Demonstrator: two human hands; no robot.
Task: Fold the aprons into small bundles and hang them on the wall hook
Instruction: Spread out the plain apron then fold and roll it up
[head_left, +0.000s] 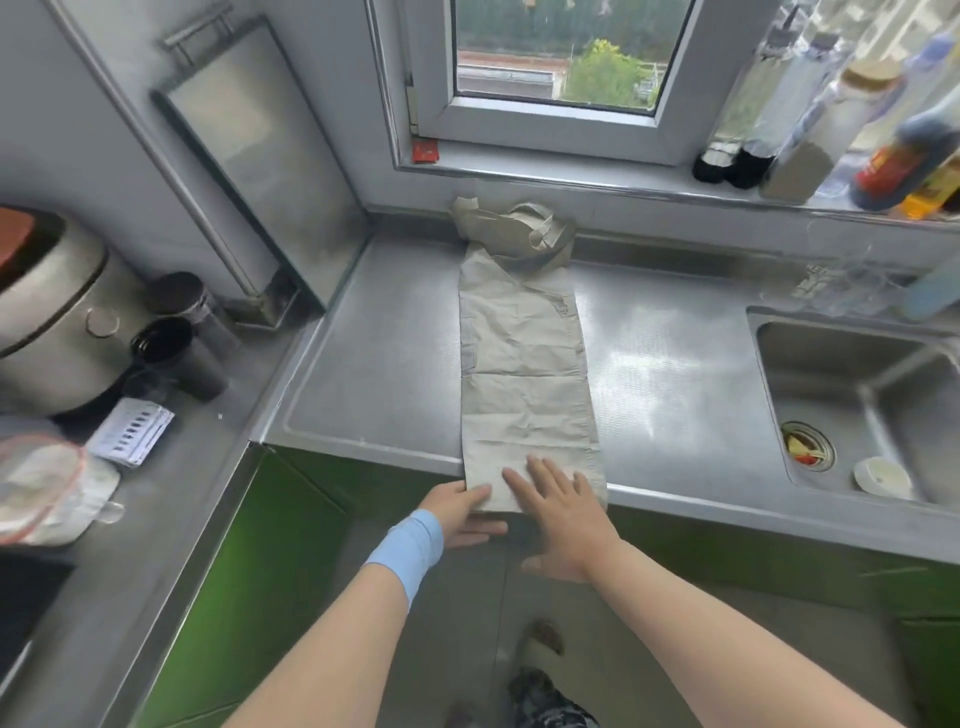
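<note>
We are mid-fold. The beige apron (524, 374) lies as one long strip on the steel surface (374, 374), straps bunched at the wall end. The left grip (462, 512) pinches the near-left corner, thumb on top. The right grip (563, 525) lies flat on the near end, fingers straight. Next, we judge, this end folds toward the wall. A rice cooker (47, 312) stands left, a window (561, 52) behind, the sink (852, 384) right. No hook is visible.
</note>
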